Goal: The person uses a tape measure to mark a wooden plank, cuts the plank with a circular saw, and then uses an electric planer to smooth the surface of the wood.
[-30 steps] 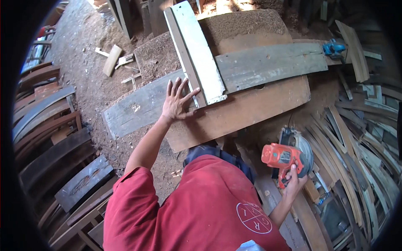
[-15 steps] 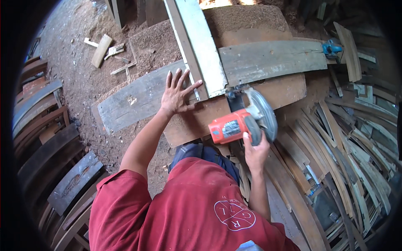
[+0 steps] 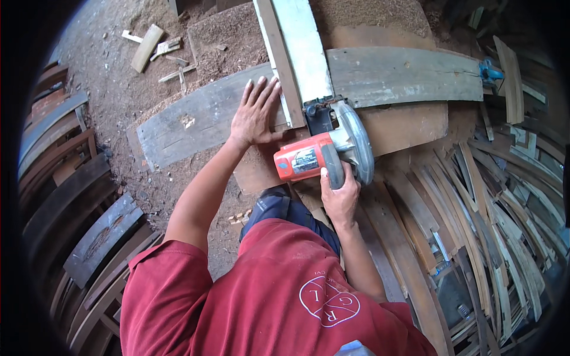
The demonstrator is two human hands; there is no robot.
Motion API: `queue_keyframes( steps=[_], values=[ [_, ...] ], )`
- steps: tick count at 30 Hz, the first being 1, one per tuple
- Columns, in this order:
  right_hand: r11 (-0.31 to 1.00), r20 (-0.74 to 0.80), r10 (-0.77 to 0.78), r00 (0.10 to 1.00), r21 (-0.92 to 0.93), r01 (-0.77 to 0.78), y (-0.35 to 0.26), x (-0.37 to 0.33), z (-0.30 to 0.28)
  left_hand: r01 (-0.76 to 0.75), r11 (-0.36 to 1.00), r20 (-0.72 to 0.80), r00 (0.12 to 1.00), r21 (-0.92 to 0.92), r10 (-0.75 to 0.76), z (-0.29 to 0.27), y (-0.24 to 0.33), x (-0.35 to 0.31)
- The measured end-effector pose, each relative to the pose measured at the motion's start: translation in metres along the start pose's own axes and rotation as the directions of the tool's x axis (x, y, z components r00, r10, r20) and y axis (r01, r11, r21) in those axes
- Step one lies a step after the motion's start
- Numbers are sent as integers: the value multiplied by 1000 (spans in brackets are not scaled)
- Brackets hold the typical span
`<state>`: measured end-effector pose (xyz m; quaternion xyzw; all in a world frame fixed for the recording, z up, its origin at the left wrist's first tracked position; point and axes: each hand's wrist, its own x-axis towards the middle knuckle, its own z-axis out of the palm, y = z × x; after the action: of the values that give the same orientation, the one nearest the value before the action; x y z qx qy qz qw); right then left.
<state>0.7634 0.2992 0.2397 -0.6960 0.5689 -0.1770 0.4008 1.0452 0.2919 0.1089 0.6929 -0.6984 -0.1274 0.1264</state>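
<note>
My right hand [image 3: 341, 199] grips the rear handle of a circular saw [image 3: 301, 160] with a red motor housing and a grey blade guard. The saw's dark base plate rests at the near end of a white-painted board [image 3: 309, 59]. A narrow brown wooden strip [image 3: 285, 71] lies along that board's left edge. My left hand [image 3: 255, 117] presses flat on a long grey plank [image 3: 202, 118] lying crosswise underneath, its fingers stretched out beside the strip. The blade itself is hidden by the guard and base.
A brown board [image 3: 409, 127] lies beneath the grey plank. A blue power tool [image 3: 490, 71] sits at the plank's right end. Heaped sawdust [image 3: 231, 35] and wood offcuts [image 3: 147, 48] cover the ground ahead. Stacked planks [image 3: 475, 219] crowd the right; curved timber pieces [image 3: 104, 237] stand at left.
The saw has moved left and forward, its base now against the end of the white board. My left hand's fingers have drawn closer together. The view has shifted slightly.
</note>
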Motion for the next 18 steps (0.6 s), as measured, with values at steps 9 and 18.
queue_keyframes(
  steps=[9, 18],
  values=[
    [1000, 12, -19, 1000, 10, 19, -12, 9, 3, 6, 1000, -21, 1000, 29, -6, 5, -1, -1],
    [999, 13, 42, 999, -10, -41, -13, 13, 10, 10, 998, 2, 1000, 57, -11, 5, 0, -1]
  ],
)
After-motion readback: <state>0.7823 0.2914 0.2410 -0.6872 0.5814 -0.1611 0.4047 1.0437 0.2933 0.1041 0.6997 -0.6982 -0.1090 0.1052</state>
